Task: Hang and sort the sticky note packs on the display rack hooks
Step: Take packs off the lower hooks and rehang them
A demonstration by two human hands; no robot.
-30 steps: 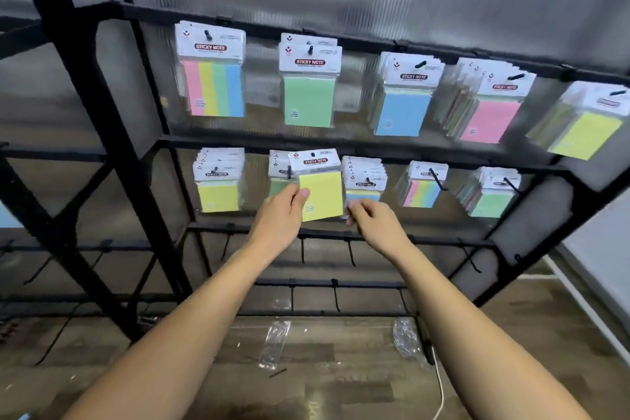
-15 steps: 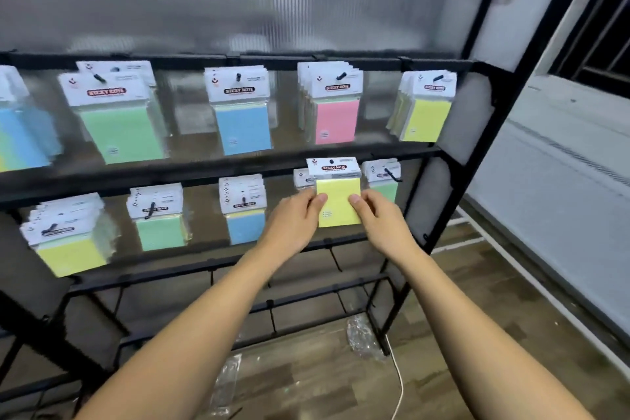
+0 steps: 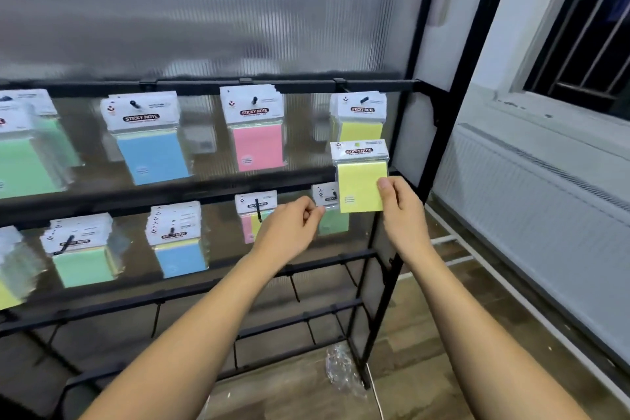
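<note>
While glossy, square yellow pack (image 3: 360, 186) sits in right hand (image 3: 402, 215).

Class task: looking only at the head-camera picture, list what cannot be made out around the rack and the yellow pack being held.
- Green packs at far left: cut off by the frame edge.
- Small print under "STICKY NOTE" on the held yellow pack: too small.
- Lower-row green pack: partly behind the held pack.
- Left hand fingertips: curled, apparently empty; blurred.
- Right hand grip: fingers hidden behind the pack.
</note>
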